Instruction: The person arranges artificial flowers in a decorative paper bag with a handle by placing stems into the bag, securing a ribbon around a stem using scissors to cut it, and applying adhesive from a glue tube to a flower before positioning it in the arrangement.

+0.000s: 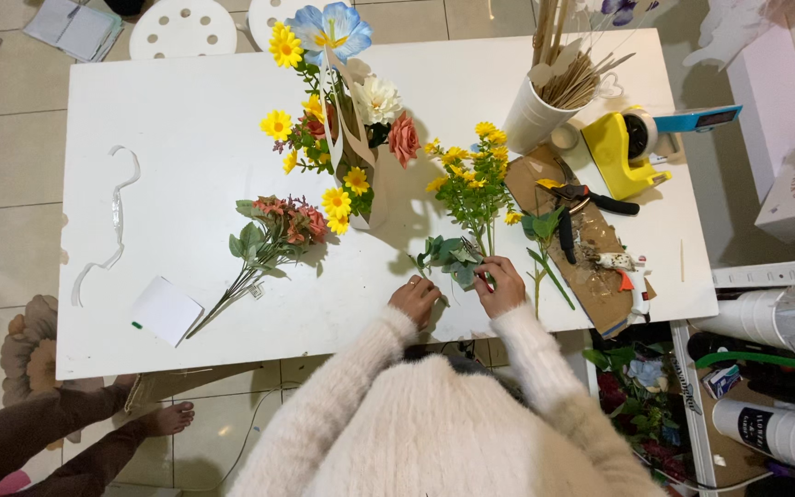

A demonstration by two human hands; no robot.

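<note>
White square card (166, 310) lies left of both hands (460, 293).

Bare table (186, 138) left; bouquet (347, 120), cutters (581, 198) crowd right.

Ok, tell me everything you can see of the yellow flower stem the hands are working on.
The yellow flower stem is a bushy spray of small yellow daisy-like blooms on thin green stalks with fine leaves, and it looks artificial. It lies flat on the white table, heads pointing away from the person and stalks gathered toward them. The right hand pinches its lower end, beside a sprig of round grey-green leaves. The left hand rests close by on the table edge.
</note>
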